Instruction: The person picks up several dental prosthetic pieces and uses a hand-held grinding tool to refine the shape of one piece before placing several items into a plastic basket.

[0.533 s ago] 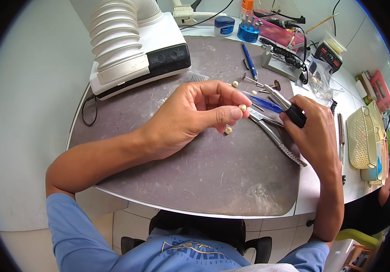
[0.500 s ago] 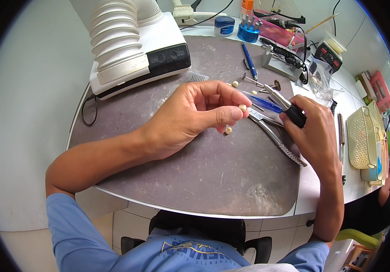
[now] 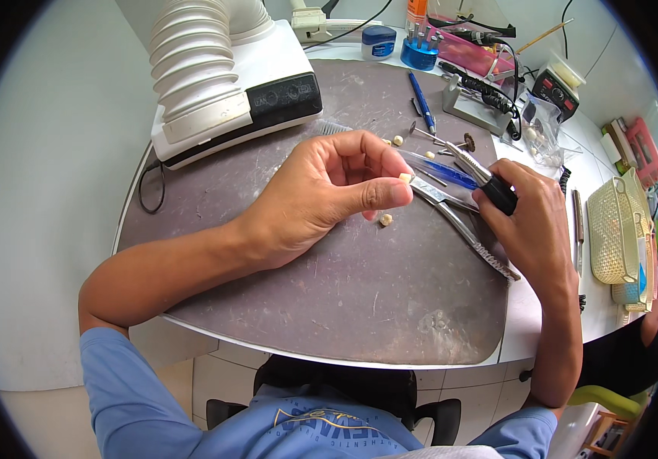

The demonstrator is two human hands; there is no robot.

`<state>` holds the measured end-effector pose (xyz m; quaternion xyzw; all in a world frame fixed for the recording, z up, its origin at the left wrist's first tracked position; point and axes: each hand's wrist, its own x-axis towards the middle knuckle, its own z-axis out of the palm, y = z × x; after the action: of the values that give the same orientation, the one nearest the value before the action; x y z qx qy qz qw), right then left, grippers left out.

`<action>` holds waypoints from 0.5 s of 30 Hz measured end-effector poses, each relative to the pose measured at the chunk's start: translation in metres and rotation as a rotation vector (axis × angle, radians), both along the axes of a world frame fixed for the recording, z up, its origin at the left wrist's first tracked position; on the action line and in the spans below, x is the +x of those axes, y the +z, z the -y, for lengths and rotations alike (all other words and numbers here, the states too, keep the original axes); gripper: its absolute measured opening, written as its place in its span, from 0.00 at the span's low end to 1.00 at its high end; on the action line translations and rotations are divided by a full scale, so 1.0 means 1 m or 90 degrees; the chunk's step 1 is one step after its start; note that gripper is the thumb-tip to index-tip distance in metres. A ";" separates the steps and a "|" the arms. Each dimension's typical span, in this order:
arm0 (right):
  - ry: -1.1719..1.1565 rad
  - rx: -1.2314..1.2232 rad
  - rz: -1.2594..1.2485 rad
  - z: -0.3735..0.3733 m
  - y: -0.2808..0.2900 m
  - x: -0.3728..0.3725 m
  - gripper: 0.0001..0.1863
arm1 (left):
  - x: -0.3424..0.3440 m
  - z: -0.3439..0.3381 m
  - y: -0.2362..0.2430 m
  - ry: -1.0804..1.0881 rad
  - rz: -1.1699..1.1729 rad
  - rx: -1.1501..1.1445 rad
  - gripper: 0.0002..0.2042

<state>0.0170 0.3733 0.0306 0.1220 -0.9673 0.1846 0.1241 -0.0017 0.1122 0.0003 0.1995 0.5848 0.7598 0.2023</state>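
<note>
Over the middle of the desk, my left hand pinches a small cream dental crown between thumb and fingertips. My right hand is wrapped round the black grip of a rotary handpiece. Its metal nose points up and left, and a thin shank with a small dark disc extends in line with it. The disc is apart from the crown. Below my left fingertips another tooth-coloured crown lies on the mat. Metal pliers or calipers lie between my hands, beside a blue pen-like tool.
A white extractor box with a ribbed hose stands back left. At the back are a blue bur stand, a blue-lidded jar and a grey handpiece rest. Cream baskets line the right side. Another person's arm shows far right.
The crown has turned between my left fingertips and sits slightly farther left and higher. My right hand and the handpiece have hardly moved.
</note>
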 end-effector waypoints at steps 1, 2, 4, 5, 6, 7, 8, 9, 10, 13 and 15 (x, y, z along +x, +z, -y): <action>0.004 -0.003 -0.001 0.000 0.000 0.000 0.10 | 0.000 0.000 0.000 0.007 -0.003 0.005 0.11; 0.003 -0.003 -0.001 0.000 0.000 0.000 0.10 | 0.000 0.000 0.000 0.006 -0.003 0.004 0.11; 0.001 0.003 0.001 -0.001 0.000 0.000 0.10 | 0.000 0.000 0.001 0.014 -0.008 -0.003 0.11; 0.001 0.002 0.002 -0.001 -0.001 -0.001 0.10 | 0.000 0.000 0.001 0.014 -0.008 -0.003 0.11; 0.005 0.002 -0.003 -0.001 -0.001 -0.001 0.10 | 0.001 0.000 0.001 0.007 -0.010 0.002 0.11; 0.009 0.002 -0.007 -0.001 -0.001 -0.001 0.10 | 0.001 0.000 0.001 0.001 -0.011 0.007 0.11; 0.008 0.002 -0.007 -0.001 -0.001 -0.001 0.10 | 0.002 0.000 0.001 0.000 -0.011 0.007 0.11; 0.008 0.002 -0.006 -0.002 -0.001 -0.001 0.10 | 0.003 0.000 0.002 0.003 -0.022 -0.001 0.11; 0.008 0.002 -0.004 -0.002 0.000 -0.001 0.10 | 0.003 0.000 0.002 0.007 -0.032 -0.010 0.11; 0.005 0.005 -0.010 -0.002 -0.001 -0.001 0.10 | 0.005 0.000 0.003 0.004 -0.051 -0.032 0.12; -0.001 0.008 -0.010 -0.002 0.000 -0.001 0.11 | 0.005 0.000 0.001 -0.013 -0.054 -0.024 0.11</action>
<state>0.0161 0.3754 0.0309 0.1236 -0.9675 0.1773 0.1310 0.0031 0.1120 0.0015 0.2335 0.6047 0.7376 0.1891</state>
